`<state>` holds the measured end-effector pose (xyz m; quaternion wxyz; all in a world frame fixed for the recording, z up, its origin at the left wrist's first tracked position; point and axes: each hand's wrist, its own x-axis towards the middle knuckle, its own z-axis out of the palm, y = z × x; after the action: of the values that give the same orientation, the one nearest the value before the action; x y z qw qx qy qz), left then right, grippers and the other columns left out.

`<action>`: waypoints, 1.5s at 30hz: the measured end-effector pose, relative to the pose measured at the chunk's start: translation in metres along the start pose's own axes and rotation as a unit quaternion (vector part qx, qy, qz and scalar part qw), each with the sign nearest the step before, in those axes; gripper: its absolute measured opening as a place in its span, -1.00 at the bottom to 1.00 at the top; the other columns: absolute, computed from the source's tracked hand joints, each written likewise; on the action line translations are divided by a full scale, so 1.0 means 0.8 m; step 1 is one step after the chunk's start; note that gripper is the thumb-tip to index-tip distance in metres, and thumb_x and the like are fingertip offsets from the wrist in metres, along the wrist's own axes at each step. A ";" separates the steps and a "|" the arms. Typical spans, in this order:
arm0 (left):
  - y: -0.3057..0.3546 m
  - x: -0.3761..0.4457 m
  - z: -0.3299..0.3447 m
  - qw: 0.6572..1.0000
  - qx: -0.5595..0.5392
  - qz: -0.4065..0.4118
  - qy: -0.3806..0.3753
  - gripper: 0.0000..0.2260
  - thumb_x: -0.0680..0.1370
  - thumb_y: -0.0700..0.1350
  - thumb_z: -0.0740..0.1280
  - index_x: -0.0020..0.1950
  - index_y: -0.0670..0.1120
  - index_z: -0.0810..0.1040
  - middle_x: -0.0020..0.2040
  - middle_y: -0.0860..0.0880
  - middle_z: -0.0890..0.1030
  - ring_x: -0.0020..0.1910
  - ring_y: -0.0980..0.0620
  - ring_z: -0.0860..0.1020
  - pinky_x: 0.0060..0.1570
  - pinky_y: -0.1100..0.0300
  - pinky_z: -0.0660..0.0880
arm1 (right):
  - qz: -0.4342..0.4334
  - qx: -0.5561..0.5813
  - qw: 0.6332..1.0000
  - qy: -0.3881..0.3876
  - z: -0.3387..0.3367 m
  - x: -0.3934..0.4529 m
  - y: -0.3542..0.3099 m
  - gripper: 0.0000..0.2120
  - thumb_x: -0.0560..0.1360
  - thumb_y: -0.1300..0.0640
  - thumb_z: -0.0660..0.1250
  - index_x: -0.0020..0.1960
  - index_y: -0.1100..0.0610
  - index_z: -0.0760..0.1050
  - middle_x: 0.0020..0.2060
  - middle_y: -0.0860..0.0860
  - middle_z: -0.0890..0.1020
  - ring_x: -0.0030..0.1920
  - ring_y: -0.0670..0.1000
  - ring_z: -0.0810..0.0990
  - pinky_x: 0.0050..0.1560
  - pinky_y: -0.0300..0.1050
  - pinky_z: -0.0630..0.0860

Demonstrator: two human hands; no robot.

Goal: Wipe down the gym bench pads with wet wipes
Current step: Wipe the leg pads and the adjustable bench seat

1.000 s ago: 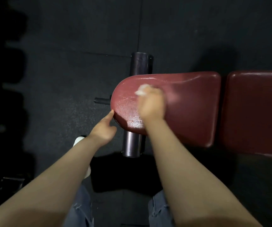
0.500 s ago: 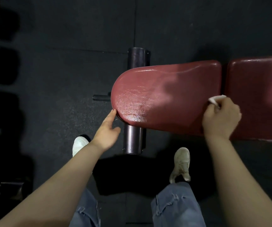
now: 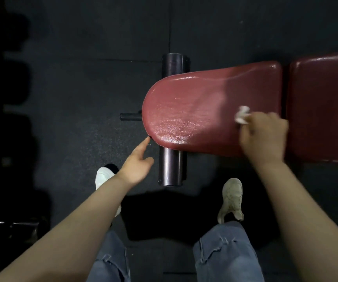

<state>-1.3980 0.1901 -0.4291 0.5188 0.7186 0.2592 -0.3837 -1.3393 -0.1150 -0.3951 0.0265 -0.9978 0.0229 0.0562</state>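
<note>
Head view, looking down. We list first a dark red seat pad, rounded at its left end, with a wet sheen over its left half. To its right, across a narrow gap, we find a second red pad running off the right edge of the view. Our right hand lies over the near right corner of the seat pad, fingers curled round a crumpled white wet wipe that sticks out at the fingertips and lies on the pad surface; the hand is somewhat blurred. Our left hand is held slack and grips nothing, its forefinger stretched out with the tip at the near left edge of the seat pad; we cannot tell whether it touches. Under the pad's left end we note a dark metal crossbar showing on both the near and far sides, and a short peg jutting left. Below: black rubber floor, two pale shoes, blue jeans.
</note>
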 end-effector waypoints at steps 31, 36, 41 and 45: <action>-0.003 0.015 0.018 0.998 -0.052 0.031 0.024 -0.33 0.57 -0.38 0.12 0.61 0.10 0.10 0.54 0.13 0.26 0.50 0.15 0.25 0.47 0.15 0.21 | -0.300 0.123 0.946 -0.014 0.081 -0.039 -0.134 -0.86 0.30 0.26 0.34 -0.15 0.14 0.58 -0.30 0.01 0.57 -0.21 0.13 0.49 -0.18 -0.02 0.18; -0.008 0.017 0.025 0.998 -0.052 0.037 0.007 -0.27 0.57 -0.35 0.13 0.59 0.25 0.02 0.49 0.26 0.23 0.50 0.12 0.23 0.47 0.05 0.21 | -0.297 0.001 0.955 -0.021 0.018 -0.069 0.065 -0.85 0.38 0.18 0.37 -0.05 0.09 0.57 -0.23 -0.03 0.56 -0.17 0.12 0.44 -0.18 0.00 0.24; -0.011 0.018 0.029 0.998 -0.055 0.032 0.010 -0.25 0.56 -0.35 0.14 0.57 0.32 0.05 0.41 0.32 0.31 0.48 0.18 0.24 0.47 0.09 0.19 | -0.097 0.044 0.992 0.065 0.006 -0.091 0.092 -0.92 0.39 0.20 0.32 -0.13 0.13 0.57 -0.28 0.00 0.58 -0.22 0.15 0.48 -0.15 0.01 0.25; -0.010 0.019 0.025 0.996 -0.075 0.024 0.033 -0.26 0.53 -0.39 0.13 0.58 0.21 0.13 0.46 0.21 0.36 0.48 0.14 0.28 0.50 0.05 0.20 | -0.098 0.105 0.987 0.079 0.049 -0.087 0.016 -0.92 0.35 0.20 0.38 -0.18 0.06 0.58 -0.30 -0.01 0.59 -0.24 0.15 0.50 -0.21 -0.01 0.23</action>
<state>-1.4010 0.1733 -0.4492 0.5716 0.6956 0.2873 -0.3268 -1.4131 -0.1229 -0.4267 0.1348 -0.9882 -0.0667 -0.0282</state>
